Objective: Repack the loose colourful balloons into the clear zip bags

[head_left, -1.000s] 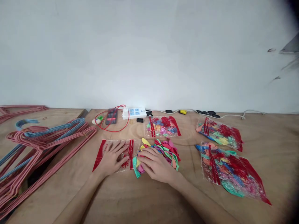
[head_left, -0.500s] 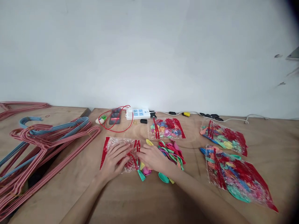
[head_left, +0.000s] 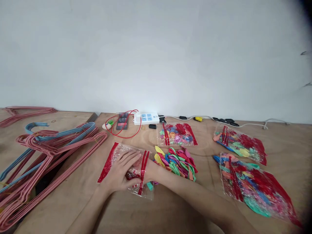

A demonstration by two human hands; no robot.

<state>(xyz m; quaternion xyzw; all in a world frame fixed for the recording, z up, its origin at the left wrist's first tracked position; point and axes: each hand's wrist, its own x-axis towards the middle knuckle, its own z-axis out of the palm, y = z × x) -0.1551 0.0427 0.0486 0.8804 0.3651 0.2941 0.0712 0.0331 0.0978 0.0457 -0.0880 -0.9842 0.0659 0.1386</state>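
Grip of left hand (head_left: 122, 169) spread flat on clear zip bag (head_left: 146, 191); right hand (head_left: 136, 172) sits inside the bag's mouth, its grip unclear behind film. Bag lies on table (head_left: 170, 208): light, limp, slippery; best held at the stiffer red zip strip (head_left: 144, 172).

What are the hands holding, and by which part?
The left hand lies flat on the clear plastic bag with red strips, not gripping it. The right hand is inside that bag; whether it holds anything cannot be told.
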